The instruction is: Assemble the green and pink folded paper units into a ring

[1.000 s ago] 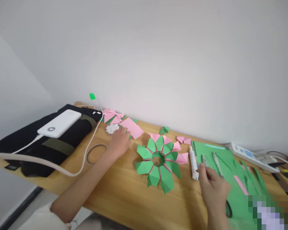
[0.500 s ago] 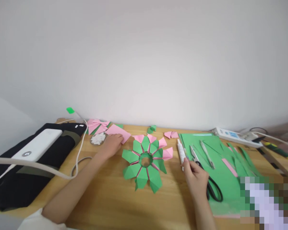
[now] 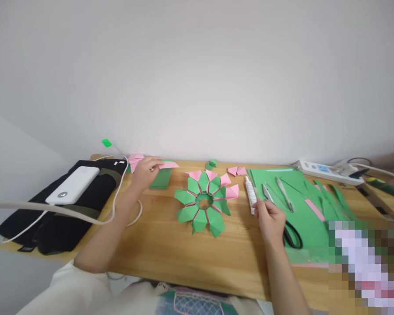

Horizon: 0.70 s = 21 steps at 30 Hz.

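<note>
My left hand pinches a sheet of pink paper by its left part, tilted above green paper squares at the back left. Between my hands lies a ring of folded green and pink paper units, shaped like a flower, with pink tips along its back right side. To its right, my right hand is closed at the lower end of a white tube with printed text. Close by lie black-handled scissors, partly behind that hand.
Green sheets with paper strips and a clear-bodied pen cover the right side. A power strip stands behind. At left, a white power bank rests on dark cloth, with a cable crossing my forearm. Folded pink pieces sit by the wall.
My left hand has lifted the pink paper off the table, uncovering green squares. The dish of white bits is now hidden. My right hand stays at the tube, and the view has shifted slightly.
</note>
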Available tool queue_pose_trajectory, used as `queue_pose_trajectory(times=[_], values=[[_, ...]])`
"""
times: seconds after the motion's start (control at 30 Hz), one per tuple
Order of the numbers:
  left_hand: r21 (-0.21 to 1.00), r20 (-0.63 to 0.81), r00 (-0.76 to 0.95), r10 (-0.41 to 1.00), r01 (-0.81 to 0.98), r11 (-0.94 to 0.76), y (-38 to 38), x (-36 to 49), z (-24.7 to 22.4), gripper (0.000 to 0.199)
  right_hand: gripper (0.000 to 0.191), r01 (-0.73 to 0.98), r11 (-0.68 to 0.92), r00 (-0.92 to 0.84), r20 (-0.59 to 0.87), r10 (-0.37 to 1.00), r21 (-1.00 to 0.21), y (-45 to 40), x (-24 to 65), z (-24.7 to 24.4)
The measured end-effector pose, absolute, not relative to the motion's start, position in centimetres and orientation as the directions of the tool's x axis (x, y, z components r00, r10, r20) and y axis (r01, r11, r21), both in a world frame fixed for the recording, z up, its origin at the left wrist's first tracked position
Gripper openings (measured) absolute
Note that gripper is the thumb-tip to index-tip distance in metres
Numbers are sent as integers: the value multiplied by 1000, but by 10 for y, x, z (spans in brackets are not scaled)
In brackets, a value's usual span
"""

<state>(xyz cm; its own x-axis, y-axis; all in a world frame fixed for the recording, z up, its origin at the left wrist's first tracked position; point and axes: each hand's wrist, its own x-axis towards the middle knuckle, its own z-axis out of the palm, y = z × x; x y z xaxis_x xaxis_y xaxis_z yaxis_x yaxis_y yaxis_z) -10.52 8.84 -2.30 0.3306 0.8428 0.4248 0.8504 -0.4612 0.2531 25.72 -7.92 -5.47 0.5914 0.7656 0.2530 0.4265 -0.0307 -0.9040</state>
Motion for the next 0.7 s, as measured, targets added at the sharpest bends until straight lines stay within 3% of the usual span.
queue_pose_trajectory(times=[0.17,0.3,0.4,0.47,0.53,0.6,0.7], values=[[324,426,356,832,799,-507,79,-121,-38,21,51,534,-43,529,294,796,-844,-79,257,-61],[354,351,425,834,764,-539,70,-125,-58,13,45,678,3,349,325,879,-735,-82,255,-45],[357,312,446,839,763,-538,69,-127,-64,25,32,724,148,51,266,963,-674,-95,245,2],[352,304,443,844,771,-531,70,-128,-64,20,22,719,280,-170,230,958,-636,-111,232,46],[347,311,425,850,782,-518,71,-127,-63,10,22,748,510,-385,348,855,-425,-128,216,90],[343,329,396,857,795,-499,72,-127,-62,14,22,775,572,-377,530,760,-269,-144,203,125],[343,352,352,867,814,-469,73,-125,-63,15,13,780,554,-389,469,793,-291,-159,196,151]])
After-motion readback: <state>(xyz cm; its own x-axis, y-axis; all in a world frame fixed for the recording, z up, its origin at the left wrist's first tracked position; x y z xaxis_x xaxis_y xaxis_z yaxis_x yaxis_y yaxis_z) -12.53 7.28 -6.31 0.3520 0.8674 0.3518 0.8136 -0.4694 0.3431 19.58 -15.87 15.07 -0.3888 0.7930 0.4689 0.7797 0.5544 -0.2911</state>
